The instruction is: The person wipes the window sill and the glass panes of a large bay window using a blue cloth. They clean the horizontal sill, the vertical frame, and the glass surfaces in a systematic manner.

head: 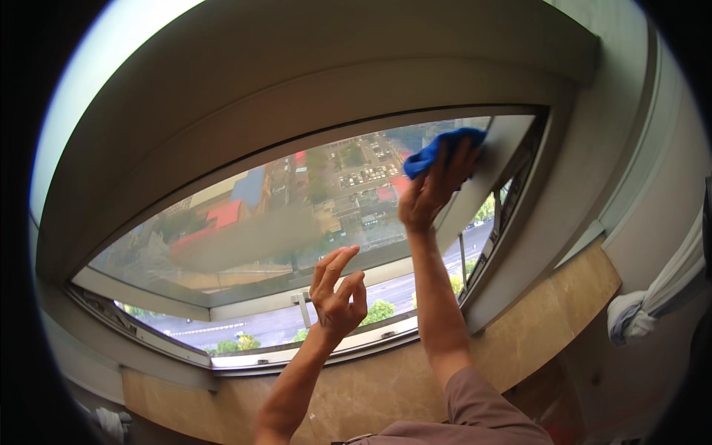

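Note:
A blue cloth [427, 158] is under my right hand [439, 186], which presses it against the upper right of the window glass, beside the sash frame [505, 142]. My left hand [337, 292] is raised with its fingers bent and apart, holding nothing. It is near the window handle [302, 307] on the sash's lower rail; whether it touches anything is hard to tell. The window sash is tilted outward at the bottom, and its glass pane [278, 222] shows a dull, hazy patch at the lower left.
A brown marble sill [367, 384] runs below the window. A metal stay arm [463, 261] spans the gap at the right. A knotted pale curtain [634, 317] hangs at the right, and another knotted cloth [110, 423] is at lower left. Through the gap, a road [389, 292] lies far below.

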### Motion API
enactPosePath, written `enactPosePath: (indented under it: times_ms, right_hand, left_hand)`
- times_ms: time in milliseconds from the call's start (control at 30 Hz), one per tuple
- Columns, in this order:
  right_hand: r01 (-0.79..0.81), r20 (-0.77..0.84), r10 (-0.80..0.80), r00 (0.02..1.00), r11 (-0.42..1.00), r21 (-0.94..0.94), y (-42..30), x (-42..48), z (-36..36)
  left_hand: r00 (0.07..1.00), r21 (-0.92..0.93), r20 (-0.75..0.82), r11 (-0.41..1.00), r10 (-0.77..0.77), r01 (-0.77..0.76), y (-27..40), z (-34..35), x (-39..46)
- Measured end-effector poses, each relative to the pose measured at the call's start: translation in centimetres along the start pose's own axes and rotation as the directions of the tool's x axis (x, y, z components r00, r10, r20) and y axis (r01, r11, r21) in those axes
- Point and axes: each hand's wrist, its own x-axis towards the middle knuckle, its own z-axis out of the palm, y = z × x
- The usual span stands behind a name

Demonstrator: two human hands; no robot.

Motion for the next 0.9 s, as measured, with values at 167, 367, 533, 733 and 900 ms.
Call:
enactPosePath:
  times_ms: [167,367,533,733,900]
  right_hand:
    - [0.106,0.094,-0.118,0.989,0.987,0.121,-8.1,-2.7,2.6]
    - [0.408,0.39,-0.512,0.766,0.855,0.32,-10.8,-13.1,2.7]
    - [0.358,0.505,-0.416,0.757,0.909,0.211,-4.0,-16.5,-0.9]
    - [0.308,0.282,-0.343,0.896,0.937,0.163,-10.1,-6.0,2.0]
    - [0.44,0.307,-0.518,0.799,0.85,0.289,-18.1,-6.9,5.4]
  left_hand:
    - [1.0,0.071,-0.003,0.997,0.003,-0.003,-0.6,-2.0,-0.7]
    - [0.992,0.051,-0.079,0.993,-0.101,0.105,-2.1,-2.6,-2.0]
    - [0.972,0.049,-0.009,0.971,-0.235,0.235,-3.2,-2.5,-5.8]
    - [0.958,0.047,-0.044,0.958,-0.282,0.284,-3.5,-4.5,-5.5]
    - [0.795,-0.071,-0.373,0.869,-0.479,0.49,-4.7,-5.8,-4.0]
